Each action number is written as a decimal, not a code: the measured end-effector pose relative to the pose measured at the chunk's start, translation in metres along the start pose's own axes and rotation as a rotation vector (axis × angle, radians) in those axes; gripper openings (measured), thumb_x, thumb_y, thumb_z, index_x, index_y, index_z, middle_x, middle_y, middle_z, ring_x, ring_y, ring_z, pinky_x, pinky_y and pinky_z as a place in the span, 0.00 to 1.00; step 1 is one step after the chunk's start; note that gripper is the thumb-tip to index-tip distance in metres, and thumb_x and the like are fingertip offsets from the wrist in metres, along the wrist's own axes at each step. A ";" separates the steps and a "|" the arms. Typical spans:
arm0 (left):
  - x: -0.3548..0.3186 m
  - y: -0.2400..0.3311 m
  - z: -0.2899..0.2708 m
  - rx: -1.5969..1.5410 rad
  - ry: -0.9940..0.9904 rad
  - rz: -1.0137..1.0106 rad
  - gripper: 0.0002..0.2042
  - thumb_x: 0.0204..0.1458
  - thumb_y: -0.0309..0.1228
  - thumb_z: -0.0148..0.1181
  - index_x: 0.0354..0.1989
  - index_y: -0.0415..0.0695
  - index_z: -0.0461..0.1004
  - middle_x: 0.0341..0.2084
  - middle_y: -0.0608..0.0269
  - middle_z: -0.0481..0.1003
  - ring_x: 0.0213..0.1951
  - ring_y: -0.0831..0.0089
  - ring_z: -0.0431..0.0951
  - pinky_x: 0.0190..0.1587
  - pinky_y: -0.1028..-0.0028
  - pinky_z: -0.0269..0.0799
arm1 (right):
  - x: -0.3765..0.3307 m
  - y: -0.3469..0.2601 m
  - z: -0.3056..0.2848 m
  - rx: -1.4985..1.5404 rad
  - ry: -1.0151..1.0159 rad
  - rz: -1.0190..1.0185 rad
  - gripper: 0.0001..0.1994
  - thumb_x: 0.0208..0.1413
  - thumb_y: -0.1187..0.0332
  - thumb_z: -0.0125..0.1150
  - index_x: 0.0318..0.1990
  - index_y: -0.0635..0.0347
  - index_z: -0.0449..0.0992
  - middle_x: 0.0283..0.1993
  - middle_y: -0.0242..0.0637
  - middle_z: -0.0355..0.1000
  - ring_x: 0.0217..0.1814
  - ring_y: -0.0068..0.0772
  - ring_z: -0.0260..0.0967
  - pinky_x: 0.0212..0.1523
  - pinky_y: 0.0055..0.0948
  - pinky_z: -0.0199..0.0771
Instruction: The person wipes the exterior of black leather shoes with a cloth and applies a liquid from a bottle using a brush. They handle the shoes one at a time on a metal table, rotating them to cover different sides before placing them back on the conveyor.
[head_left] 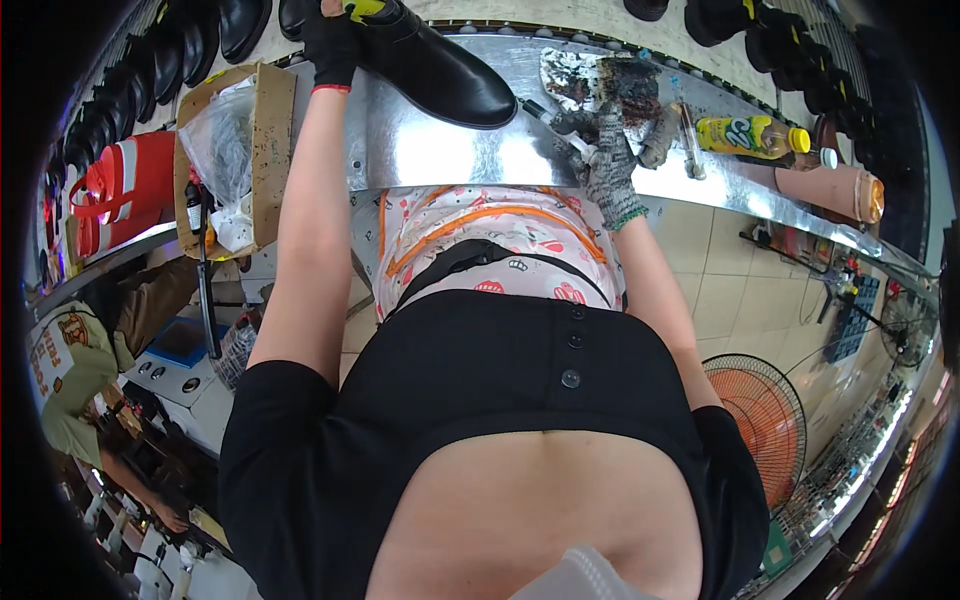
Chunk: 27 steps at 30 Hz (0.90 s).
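Note:
A black leather boot (435, 70) with a yellow tag at its opening hangs tilted over the metal bench, toe to the right. My left hand (332, 48), in a black glove with a red cuff, is closed on the boot's upper part. My right hand (610, 165), in a grey knit glove, grips a slim pen-like tool (537, 110) with a dark front and a white section. The tool's tip is at the boot's toe; I cannot tell whether it touches. Beyond the right hand lies a white plate (565, 75) smeared with black.
The metal bench (430, 150) also bears a yellow drink bottle (745, 136) and a pinkish cylinder (825, 192). Left stand a cardboard box (270, 150) with plastic bags and a red bag (125, 190). Black shoes (180, 45) line the far belt. A co-worker (75, 370) is at left, an orange fan (755, 420) at right.

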<state>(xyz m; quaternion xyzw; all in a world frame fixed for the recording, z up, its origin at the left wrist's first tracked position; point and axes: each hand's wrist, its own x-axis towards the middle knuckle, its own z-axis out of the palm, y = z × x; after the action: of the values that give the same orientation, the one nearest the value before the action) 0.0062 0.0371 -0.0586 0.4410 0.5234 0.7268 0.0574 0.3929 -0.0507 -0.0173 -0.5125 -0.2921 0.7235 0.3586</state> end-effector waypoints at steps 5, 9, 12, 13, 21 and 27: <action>-0.006 0.028 -0.026 0.273 -0.119 -0.074 0.23 0.55 0.53 0.46 0.37 0.43 0.70 0.28 0.61 0.74 0.35 0.68 0.73 0.39 0.70 0.69 | -0.004 -0.008 -0.001 -0.186 0.098 -0.244 0.24 0.60 0.47 0.43 0.44 0.61 0.71 0.37 0.39 0.75 0.30 0.31 0.74 0.29 0.27 0.76; -0.003 0.040 -0.038 0.699 -0.132 -0.038 0.34 0.49 0.65 0.44 0.41 0.40 0.68 0.31 0.48 0.77 0.36 0.50 0.77 0.37 0.58 0.69 | 0.020 0.018 -0.027 -0.583 0.186 -0.753 0.28 0.55 0.60 0.59 0.61 0.43 0.53 0.44 0.39 0.69 0.28 0.32 0.73 0.16 0.24 0.72; -0.015 0.087 -0.036 0.859 -0.194 -0.156 0.37 0.44 0.63 0.54 0.50 0.41 0.61 0.33 0.50 0.77 0.40 0.51 0.77 0.39 0.59 0.70 | 0.031 0.025 -0.036 -0.948 0.237 -0.962 0.35 0.53 0.65 0.62 0.65 0.36 0.47 0.51 0.42 0.64 0.29 0.35 0.73 0.13 0.25 0.73; -0.020 0.092 -0.040 0.800 -0.182 -0.122 0.37 0.44 0.63 0.55 0.49 0.41 0.61 0.34 0.50 0.77 0.40 0.51 0.77 0.40 0.60 0.70 | 0.033 0.027 -0.039 -1.000 0.252 -1.010 0.36 0.53 0.65 0.62 0.65 0.37 0.47 0.51 0.42 0.64 0.29 0.35 0.73 0.13 0.25 0.73; -0.064 0.146 -0.053 0.672 -0.186 -0.076 0.35 0.36 0.53 0.70 0.44 0.40 0.63 0.32 0.56 0.73 0.35 0.63 0.76 0.39 0.69 0.71 | 0.024 0.004 -0.017 -1.070 0.247 -0.923 0.23 0.46 0.62 0.65 0.49 0.61 0.69 0.29 0.44 0.73 0.32 0.48 0.71 0.36 0.40 0.71; -0.097 0.203 -0.047 0.759 -0.263 -0.136 0.33 0.32 0.49 0.75 0.39 0.41 0.63 0.27 0.61 0.70 0.28 0.69 0.73 0.33 0.72 0.71 | 0.008 -0.007 -0.007 -1.154 0.239 -1.075 0.21 0.48 0.64 0.63 0.50 0.58 0.69 0.30 0.42 0.73 0.32 0.46 0.71 0.35 0.40 0.71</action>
<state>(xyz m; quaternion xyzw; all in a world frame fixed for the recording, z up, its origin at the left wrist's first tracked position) 0.1091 -0.1395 0.0468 0.4844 0.7706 0.4141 0.0050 0.3994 -0.0395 -0.0183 -0.4803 -0.7874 0.1263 0.3653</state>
